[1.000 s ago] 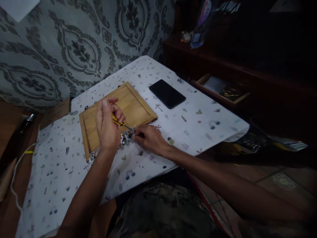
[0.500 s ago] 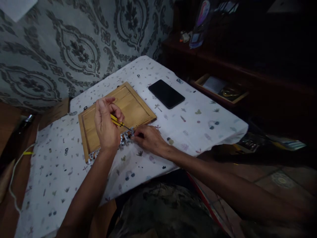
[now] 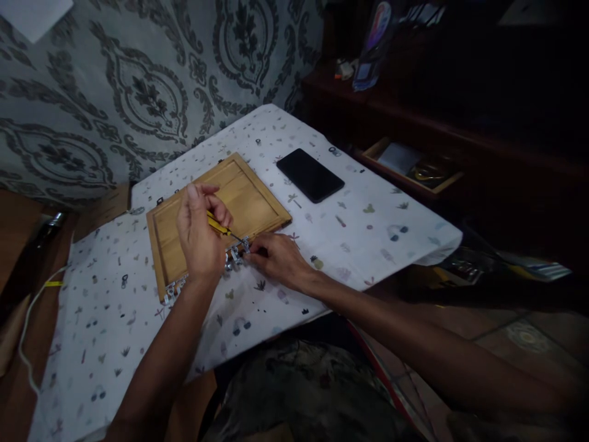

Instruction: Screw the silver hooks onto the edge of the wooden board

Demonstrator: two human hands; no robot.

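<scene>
A small wooden cabinet door (image 3: 248,199) lies flat on a table under a white patterned cloth (image 3: 368,227). My left hand (image 3: 200,236) is closed round a yellow-handled screwdriver (image 3: 218,226), its tip pointing down at a metal hinge (image 3: 237,253) on the door's near edge. My right hand (image 3: 278,258) rests on the cloth just right of that hinge, fingers pinched against it. A second hinge (image 3: 171,292) shows at the door's near left corner.
A black phone (image 3: 310,175) lies face down on the cloth behind the door. A dark wooden cabinet with an open drawer (image 3: 411,166) stands to the right. A white cable (image 3: 27,319) trails on the floor at left. Patterned wallpaper (image 3: 151,80) is behind.
Almost nothing has moved; my left hand has turned the screwdriver slightly in place and the view has shifted a little.
</scene>
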